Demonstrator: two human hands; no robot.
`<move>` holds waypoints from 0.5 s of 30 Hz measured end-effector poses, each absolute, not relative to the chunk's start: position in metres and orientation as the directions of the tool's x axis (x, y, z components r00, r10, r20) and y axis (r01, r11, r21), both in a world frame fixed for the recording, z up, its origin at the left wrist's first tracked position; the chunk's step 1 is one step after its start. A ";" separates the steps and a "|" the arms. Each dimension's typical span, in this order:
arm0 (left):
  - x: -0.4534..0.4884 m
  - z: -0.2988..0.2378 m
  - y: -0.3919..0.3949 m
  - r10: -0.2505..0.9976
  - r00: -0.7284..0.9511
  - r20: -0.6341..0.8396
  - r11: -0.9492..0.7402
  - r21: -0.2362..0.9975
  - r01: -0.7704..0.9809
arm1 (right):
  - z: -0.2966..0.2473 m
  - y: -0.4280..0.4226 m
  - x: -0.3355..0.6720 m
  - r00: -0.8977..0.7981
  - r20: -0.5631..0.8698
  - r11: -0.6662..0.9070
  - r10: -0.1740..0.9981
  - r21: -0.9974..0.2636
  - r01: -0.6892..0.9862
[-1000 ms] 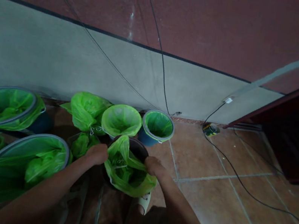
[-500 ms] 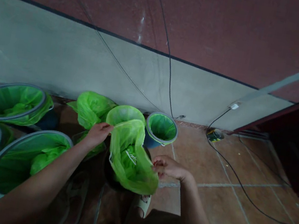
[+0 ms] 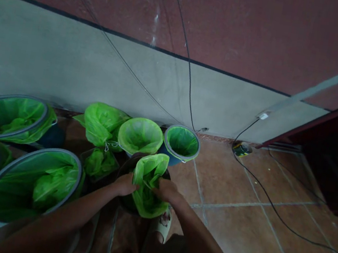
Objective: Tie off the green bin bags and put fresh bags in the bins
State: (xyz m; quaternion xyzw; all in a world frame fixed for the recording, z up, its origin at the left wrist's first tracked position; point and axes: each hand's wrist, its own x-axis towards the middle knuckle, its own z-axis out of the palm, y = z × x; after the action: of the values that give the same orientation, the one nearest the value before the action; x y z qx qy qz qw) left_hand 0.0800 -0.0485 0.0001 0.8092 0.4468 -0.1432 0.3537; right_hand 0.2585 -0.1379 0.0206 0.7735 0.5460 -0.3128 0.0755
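A green plastic bag (image 3: pixel 148 183) sits bunched in a dark bin (image 3: pixel 130 166) on the floor in front of me. My left hand (image 3: pixel 125 183) grips the bag's left edge with closed fingers. Just to the right, my right hand (image 3: pixel 166 190) pinches the bag's other edge. The two hands are close together over the bin's mouth. My foot in a pale sandal (image 3: pixel 159 228) shows just below the bin.
Several bins lined with green bags stand around: a blue one (image 3: pixel 180 145) and a lined one (image 3: pixel 140 135) by the wall, a loose bag (image 3: pixel 102 124), larger grey-rimmed bins (image 3: pixel 29 184) at left. Black cables (image 3: pixel 272 206) cross the tiled floor to a socket (image 3: pixel 263 115). Dark furniture (image 3: pixel 333 154) stands at right.
The bag was spread wide and lifted half a second ago. Both hands have come together and the bag is now gathered narrow over the bin.
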 end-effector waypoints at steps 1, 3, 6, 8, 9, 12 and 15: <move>0.081 -0.002 -0.050 0.615 0.578 -0.537 -0.368 0.452 0.812 | 0.016 -0.138 0.253 0.244 -0.557 -0.418 0.794 -0.209 0.884; 0.084 -0.004 -0.047 0.621 0.591 -0.515 -0.387 0.454 0.802 | 0.012 -0.137 0.249 0.283 -0.553 -0.448 0.783 -0.188 0.874; 0.087 0.005 -0.031 0.678 0.554 -0.484 -0.364 0.434 0.824 | 0.023 -0.132 0.257 0.218 -0.581 -0.440 0.784 -0.272 0.856; 0.086 0.017 -0.016 0.727 0.523 -0.444 -0.340 0.429 0.837 | 0.039 -0.130 0.270 0.140 -0.594 -0.444 0.792 -0.403 0.800; 0.084 0.024 -0.008 0.753 0.505 -0.422 -0.327 0.426 0.843 | 0.048 -0.130 0.276 0.110 -0.596 -0.466 0.796 -0.485 0.740; 0.077 0.046 0.012 0.814 0.453 -0.363 -0.295 0.414 0.861 | 0.074 -0.139 0.296 0.070 -0.575 -0.538 0.815 -0.706 0.461; 0.069 0.060 0.022 0.860 0.414 -0.299 -0.265 0.431 0.862 | 0.092 -0.154 0.310 -0.050 -0.536 -0.506 0.843 -0.820 0.267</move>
State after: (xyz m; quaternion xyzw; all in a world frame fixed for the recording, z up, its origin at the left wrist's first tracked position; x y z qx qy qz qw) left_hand 0.0691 0.0218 0.0605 0.7954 0.5412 -0.0025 0.2728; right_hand 0.3098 -0.1545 0.0920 0.6432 0.4312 -0.5825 -0.2472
